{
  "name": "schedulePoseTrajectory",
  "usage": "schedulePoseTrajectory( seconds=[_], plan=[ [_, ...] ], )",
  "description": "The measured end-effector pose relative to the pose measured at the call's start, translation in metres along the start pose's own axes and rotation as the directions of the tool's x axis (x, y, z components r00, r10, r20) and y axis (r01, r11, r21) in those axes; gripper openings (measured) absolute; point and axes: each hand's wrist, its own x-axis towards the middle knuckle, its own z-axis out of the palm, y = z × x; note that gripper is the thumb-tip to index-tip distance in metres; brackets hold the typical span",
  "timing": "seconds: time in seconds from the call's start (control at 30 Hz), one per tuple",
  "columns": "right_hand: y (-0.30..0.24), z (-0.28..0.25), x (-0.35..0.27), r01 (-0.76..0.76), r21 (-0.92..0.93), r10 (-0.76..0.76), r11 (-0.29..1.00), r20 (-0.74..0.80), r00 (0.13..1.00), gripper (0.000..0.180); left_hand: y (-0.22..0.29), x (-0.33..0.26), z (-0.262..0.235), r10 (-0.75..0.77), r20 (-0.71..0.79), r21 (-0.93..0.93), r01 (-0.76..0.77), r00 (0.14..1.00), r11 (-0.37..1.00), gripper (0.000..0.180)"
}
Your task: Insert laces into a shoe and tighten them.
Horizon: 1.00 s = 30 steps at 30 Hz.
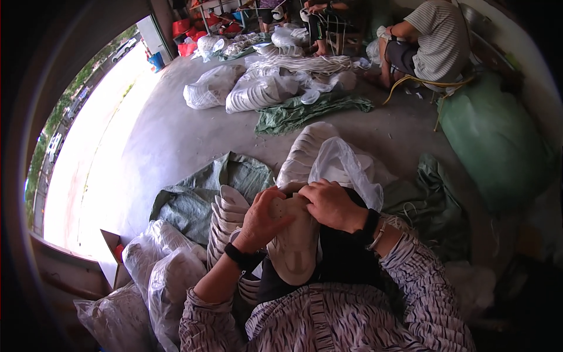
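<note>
A whitish shoe upper (pixel 295 249) lies over my lap, its rounded toe pointing at me. My left hand (pixel 264 220) grips its left side, thumb laid across the upper and fingers curled at the edge. At the far end, my right hand (pixel 331 202) is closed with its fingertips pinching the upper's opening edge. Whether a lace or other small thing is between those fingertips is hidden. Just beyond my hands stands a stack of nested white uppers (pixel 302 149), with a clear plastic bag (pixel 352 170) beside it. Another stack of uppers (pixel 223 214) sits next to my left hand.
Plastic-wrapped bundles (pixel 176 276) lie at my left, near a green woven sheet (pixel 229 173). Farther off are bagged uppers (pixel 258 91) and a green cloth (pixel 311 111). A seated person (pixel 437 44) and a large green sack (pixel 492 141) are at right; a bright doorway (pixel 111 146) opens left.
</note>
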Motion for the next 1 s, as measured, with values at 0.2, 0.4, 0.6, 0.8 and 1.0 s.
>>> schedulePoseTrajectory(
  seconds=[0.2,0.4,0.6,0.8,1.0],
  plan=[
    [0.014,0.003,-0.004,-0.082,0.142,0.077,0.986,0.035,0.996,0.022,-0.016,-0.005,0.012,0.016,-0.027,-0.132,-0.019,1.0,0.991,0.054],
    [0.014,-0.01,0.009,-0.032,0.031,0.026,0.999,0.186,0.982,0.015,0.0,-0.007,0.016,0.032,-0.016,0.021,-0.032,0.999,0.999,0.055],
    [0.019,-0.008,0.01,0.028,0.009,-0.029,1.0,0.306,0.952,0.013,0.009,-0.014,0.019,0.014,0.002,0.091,-0.014,1.0,0.996,0.057],
    [0.025,-0.023,0.004,-0.05,0.161,-0.006,0.986,0.33,0.944,0.017,-0.02,0.0,0.017,0.017,0.075,-0.073,-0.012,0.997,0.997,0.06],
    [0.056,-0.057,-0.053,-0.224,0.582,0.184,0.782,0.127,0.975,0.024,-0.005,0.014,0.025,-0.003,0.125,0.041,-0.003,0.992,0.999,0.058]
  ],
)
